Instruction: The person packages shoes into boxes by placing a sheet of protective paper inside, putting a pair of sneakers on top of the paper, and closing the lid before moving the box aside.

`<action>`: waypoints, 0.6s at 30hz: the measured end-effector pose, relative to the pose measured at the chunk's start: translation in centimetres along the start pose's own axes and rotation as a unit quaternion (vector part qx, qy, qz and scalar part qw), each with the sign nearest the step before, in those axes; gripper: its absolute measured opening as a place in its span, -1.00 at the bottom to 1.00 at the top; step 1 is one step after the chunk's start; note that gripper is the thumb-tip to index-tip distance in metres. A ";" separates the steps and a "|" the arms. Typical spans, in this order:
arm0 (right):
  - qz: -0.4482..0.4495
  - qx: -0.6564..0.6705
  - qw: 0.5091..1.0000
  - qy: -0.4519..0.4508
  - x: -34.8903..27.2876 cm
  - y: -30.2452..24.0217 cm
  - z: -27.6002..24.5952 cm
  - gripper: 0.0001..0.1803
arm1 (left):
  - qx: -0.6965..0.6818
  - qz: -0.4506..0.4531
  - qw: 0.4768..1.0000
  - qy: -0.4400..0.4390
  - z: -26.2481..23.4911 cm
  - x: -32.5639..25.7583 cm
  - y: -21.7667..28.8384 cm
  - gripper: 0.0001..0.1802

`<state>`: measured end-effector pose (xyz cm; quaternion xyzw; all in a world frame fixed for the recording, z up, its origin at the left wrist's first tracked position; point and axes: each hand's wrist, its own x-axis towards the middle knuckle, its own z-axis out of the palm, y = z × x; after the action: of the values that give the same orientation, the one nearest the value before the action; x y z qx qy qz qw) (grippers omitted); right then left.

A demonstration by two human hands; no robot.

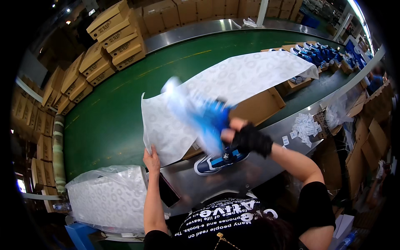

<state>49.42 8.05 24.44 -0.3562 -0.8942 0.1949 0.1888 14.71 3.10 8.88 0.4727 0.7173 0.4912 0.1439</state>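
My left hand (152, 160) pinches the near left corner of a white sheet of wrapping paper (166, 139) printed with pale grey shapes. The sheet stretches far right over shoeboxes. My right hand (249, 139), in a black fingerless glove, grips a blue and white sneaker (212, 121), held tilted above the paper and smeared by motion. Below it, a navy and white sneaker (208, 165) lies on the metal ledge (191, 177). An open brown shoebox (264, 106) shows partly from under the sheet. The rest of that box is hidden.
A green conveyor belt (121, 121) curves past, with stacked shoeboxes (112, 37) at its far left. Blue sneakers (321, 54) stand in boxes at far right. Small white packets (307, 127) lie on the ledge. Plastic-covered paper (106, 196) and a dark phone (166, 191) are near left.
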 end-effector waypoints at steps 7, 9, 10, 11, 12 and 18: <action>0.418 0.613 0.634 0.220 1.0 7.7 0.5 -0.33 | 0.054 -0.025 0.998 -0.034 -2.4 1.1 -1.1 -0.71; 0.391 0.632 0.632 0.221 0.1 7.4 0.0 -0.31 | 0.005 -0.028 0.999 -0.035 -2.8 1.7 -2.4 -0.71; 0.343 0.677 0.626 0.179 -0.3 7.7 -0.6 -0.38 | -0.019 -0.029 0.999 -0.036 -3.1 1.9 -2.8 -0.71; 0.273 0.676 0.663 0.169 -0.5 8.1 -1.5 -0.42 | -0.007 -0.054 0.997 -0.049 -3.8 2.1 -3.3 -0.71; 0.201 0.674 0.692 0.163 -0.7 8.3 -2.6 -0.45 | 0.004 -0.077 0.995 -0.065 -4.5 2.4 -3.7 -0.71; 0.316 0.684 0.574 0.320 -2.8 9.8 -6.7 -0.51 | 0.018 -0.094 0.994 -0.044 -7.2 2.3 -5.4 -0.70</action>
<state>60.03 14.08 24.90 -0.4207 -0.2071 0.6691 0.5765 5.79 0.53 8.34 0.4270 0.7602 0.4410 0.2125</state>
